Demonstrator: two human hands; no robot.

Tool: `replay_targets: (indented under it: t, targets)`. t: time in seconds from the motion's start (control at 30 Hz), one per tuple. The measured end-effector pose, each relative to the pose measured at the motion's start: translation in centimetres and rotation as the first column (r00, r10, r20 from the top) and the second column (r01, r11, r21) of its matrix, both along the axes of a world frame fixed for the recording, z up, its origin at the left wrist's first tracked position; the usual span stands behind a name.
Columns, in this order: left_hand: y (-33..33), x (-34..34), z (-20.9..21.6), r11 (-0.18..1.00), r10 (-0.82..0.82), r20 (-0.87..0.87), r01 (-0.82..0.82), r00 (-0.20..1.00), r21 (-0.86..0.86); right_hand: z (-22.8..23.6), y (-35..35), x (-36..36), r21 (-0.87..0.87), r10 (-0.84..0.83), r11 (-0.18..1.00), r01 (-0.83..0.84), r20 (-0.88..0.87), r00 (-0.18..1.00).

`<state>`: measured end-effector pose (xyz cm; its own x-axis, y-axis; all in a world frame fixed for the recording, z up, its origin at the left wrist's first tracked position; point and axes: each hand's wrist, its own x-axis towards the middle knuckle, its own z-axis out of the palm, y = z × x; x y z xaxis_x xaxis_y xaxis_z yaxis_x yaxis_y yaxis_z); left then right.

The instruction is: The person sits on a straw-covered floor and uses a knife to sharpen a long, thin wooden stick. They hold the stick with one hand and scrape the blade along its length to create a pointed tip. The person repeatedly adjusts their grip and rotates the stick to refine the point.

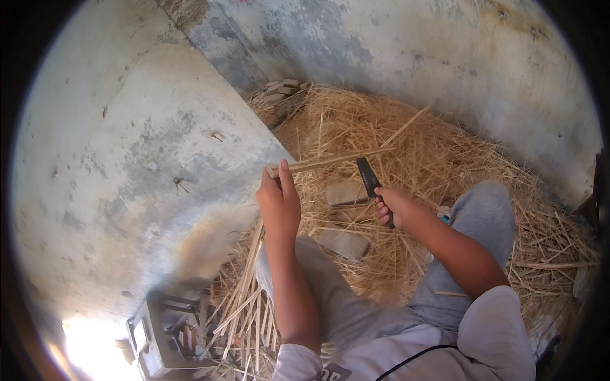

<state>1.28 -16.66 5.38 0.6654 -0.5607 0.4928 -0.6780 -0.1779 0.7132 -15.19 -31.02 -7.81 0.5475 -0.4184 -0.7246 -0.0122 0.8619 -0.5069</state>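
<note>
My left hand (279, 206) grips the near end of a long, pale split-bamboo or wooden strip (340, 157). The strip points away to the right, above a heap of shavings. Wrapped round a handle, the fingers of my right hand (395, 206) hold a knife (366, 176) with a broad, dark blade. Its blade points up and slightly left, its tip just below the strip; whether the two touch I cannot tell. Between my bent legs, below the strip, lie a brick or block (347, 193) and another flat block (344, 244).
Shavings and thin strips (381, 120) cover the floor. A worn wall (146, 146) stands close on my left, and another wall (432, 51) runs behind the heap. Stacked bricks (284, 90) fill the far corner. Long strips (244, 305) and a grey box-like casing (152, 336) lie at lower left.
</note>
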Motion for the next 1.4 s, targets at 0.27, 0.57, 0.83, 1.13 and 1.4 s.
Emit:
replay_targets:
  t: [0.27,0.57,0.83,1.13,1.4]
  targets:
    - [0.7,0.8,-1.1,0.996,-0.05,0.046,0.053,0.998,-0.067,4.8,2.8,-0.4,-0.882,-0.083,0.469,-0.051,-0.102,0.991]
    - [0.9,-2.4,0.1,0.997,-0.056,0.269,0.04,0.962,0.065,5.4,4.2,-0.1,-0.822,-0.176,-0.491,-0.288,-0.23,0.957]
    - [0.8,-1.6,-1.3,0.994,-0.093,0.211,0.079,0.973,0.073,5.3,3.0,1.1,-0.879,-0.119,-0.22,-0.423,-0.406,0.906]
    - [1.0,-3.3,-0.9,0.989,-0.145,0.173,0.138,0.974,0.054,7.0,4.2,-0.3,-0.856,-0.126,-0.437,-0.276,-0.246,0.961]
    - [1.1,-3.5,-1.4,0.982,-0.178,0.152,0.165,0.972,0.092,5.1,2.8,0.6,-0.833,-0.19,-0.341,-0.435,-0.393,0.9]
